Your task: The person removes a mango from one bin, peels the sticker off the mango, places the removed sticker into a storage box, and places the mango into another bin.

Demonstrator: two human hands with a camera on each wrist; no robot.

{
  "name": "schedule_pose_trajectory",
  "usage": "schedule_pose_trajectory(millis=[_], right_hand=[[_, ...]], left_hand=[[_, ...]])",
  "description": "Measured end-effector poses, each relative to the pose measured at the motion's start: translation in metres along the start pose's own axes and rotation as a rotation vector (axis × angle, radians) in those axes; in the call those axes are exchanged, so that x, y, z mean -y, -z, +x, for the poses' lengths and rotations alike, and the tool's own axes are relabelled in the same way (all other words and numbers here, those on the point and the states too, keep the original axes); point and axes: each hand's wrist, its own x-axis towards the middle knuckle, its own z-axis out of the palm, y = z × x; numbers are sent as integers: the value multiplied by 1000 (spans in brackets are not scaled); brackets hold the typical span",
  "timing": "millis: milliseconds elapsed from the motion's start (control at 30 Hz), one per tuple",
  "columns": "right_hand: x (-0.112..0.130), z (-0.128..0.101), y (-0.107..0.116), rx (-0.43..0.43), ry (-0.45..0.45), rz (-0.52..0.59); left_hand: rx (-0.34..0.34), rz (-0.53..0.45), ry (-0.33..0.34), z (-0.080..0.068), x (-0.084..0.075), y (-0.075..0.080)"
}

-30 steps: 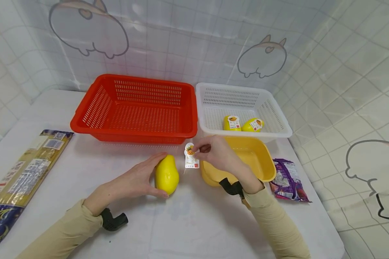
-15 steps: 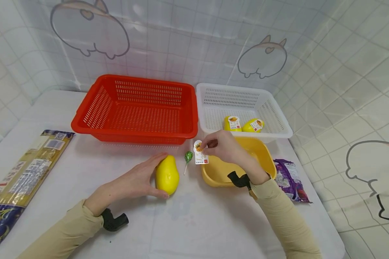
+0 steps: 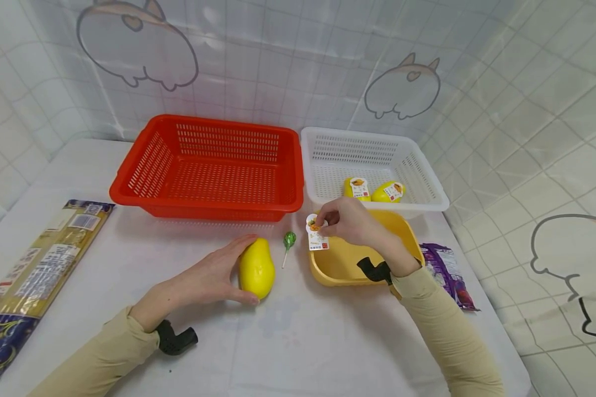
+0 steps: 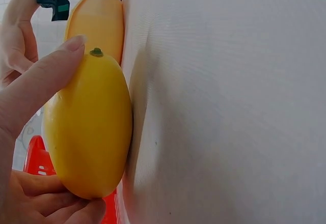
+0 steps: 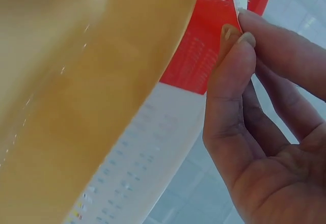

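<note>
A smooth yellow mango (image 3: 258, 271) lies on the white table. My left hand (image 3: 206, 280) holds it from the left, thumb at the stem end and fingers at the other end, as the left wrist view shows. Between thumb and forefinger, my right hand (image 3: 350, 221) pinches a white paper label (image 3: 319, 240) with a fruit picture, over the left rim of a yellow basin (image 3: 335, 271). The label appears edge-on in the right wrist view. Near the mango lies a green lollipop (image 3: 289, 240) on a white stick.
A red basket (image 3: 206, 208) stands at the back. Beside it, a white basket (image 3: 429, 182) contains two labelled yellow mangoes (image 3: 388, 192). A long noodle-like packet (image 3: 44, 270) lies at far left, and a purple packet (image 3: 449, 273) lies right of the basin.
My right hand has moved rightward with the label, away from the lollipop, which was covered a second ago and is now visible. My left hand and the mango stay put.
</note>
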Motion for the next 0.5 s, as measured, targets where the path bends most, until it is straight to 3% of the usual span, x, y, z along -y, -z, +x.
schedule_pose_trajectory(millis=[333,500], right_hand=[[-10,-2,7,72,19,-87],[-14,0,6,156,17,-142]], left_hand=[[18,0,21,1,0,0],[21,-4,27,1,0,0]])
